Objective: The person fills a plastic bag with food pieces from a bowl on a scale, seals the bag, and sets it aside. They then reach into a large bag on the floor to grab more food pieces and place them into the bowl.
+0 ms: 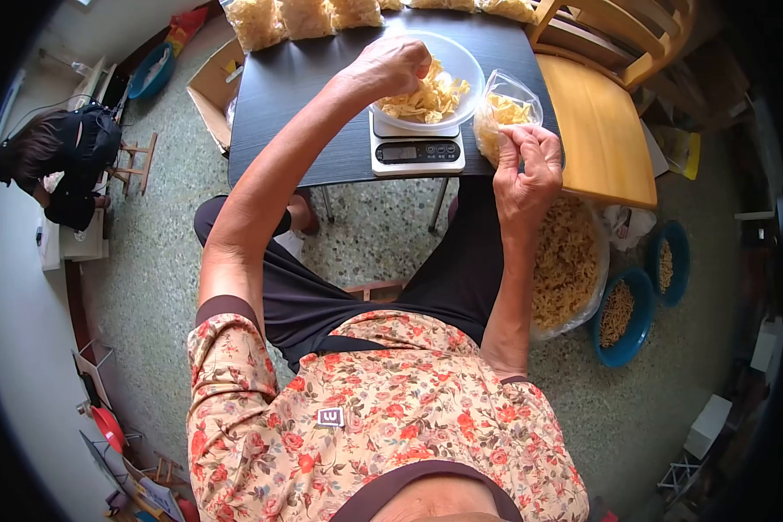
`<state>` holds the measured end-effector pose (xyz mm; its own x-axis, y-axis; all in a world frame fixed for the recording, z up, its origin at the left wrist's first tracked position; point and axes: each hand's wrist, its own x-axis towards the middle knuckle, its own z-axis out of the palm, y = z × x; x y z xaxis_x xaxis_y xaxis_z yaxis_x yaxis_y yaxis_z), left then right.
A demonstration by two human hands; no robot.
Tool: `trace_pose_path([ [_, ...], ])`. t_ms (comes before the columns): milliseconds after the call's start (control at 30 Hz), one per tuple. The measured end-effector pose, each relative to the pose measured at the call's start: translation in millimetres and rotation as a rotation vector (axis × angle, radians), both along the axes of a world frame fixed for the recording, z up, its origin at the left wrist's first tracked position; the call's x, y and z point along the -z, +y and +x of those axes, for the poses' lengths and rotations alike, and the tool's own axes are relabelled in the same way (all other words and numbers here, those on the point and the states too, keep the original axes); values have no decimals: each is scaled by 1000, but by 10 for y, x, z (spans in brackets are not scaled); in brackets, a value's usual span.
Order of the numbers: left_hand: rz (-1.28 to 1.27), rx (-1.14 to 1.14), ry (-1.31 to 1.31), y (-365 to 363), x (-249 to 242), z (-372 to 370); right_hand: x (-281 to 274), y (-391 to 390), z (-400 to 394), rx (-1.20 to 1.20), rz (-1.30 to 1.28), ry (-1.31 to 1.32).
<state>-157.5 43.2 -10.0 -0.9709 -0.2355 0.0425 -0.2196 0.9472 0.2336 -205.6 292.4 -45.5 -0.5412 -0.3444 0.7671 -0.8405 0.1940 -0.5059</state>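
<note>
My left hand (pixel 393 66) reaches over the near-left rim of a clear plastic bowl (pixel 465 56) with its fingers curled down at the yellow chips (pixel 435 100) inside. Its fingertips are partly hidden, so what they grip does not show. The bowl sits on a white digital scale (pixel 418 155) at the table's near edge. With thumb and fingers pinched together, my right hand (pixel 528 165) holds the edge of a clear plastic bag (pixel 487 139). This bag stands open to the right of the bowl, with some chips in it.
Several filled bags (pixel 309 19) line the dark table's (pixel 278 113) far edge. A wooden chair (pixel 596 130) adjoins its right side. Below are a large bag of chips (pixel 570 261) and blue basins (pixel 622 348) of stick-shaped pieces. Another person (pixel 65 152) bends down at far left, near a cardboard box (pixel 210 91).
</note>
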Motion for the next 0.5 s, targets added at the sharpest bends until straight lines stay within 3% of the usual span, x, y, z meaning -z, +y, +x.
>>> trace_pose_path([
  [367,168,-1,359,-220,-106,152,-18,-4,27,-1,-3,4],
  [500,424,-118,324,-207,-256,209,-30,-3,49,-6,-2,-11],
])
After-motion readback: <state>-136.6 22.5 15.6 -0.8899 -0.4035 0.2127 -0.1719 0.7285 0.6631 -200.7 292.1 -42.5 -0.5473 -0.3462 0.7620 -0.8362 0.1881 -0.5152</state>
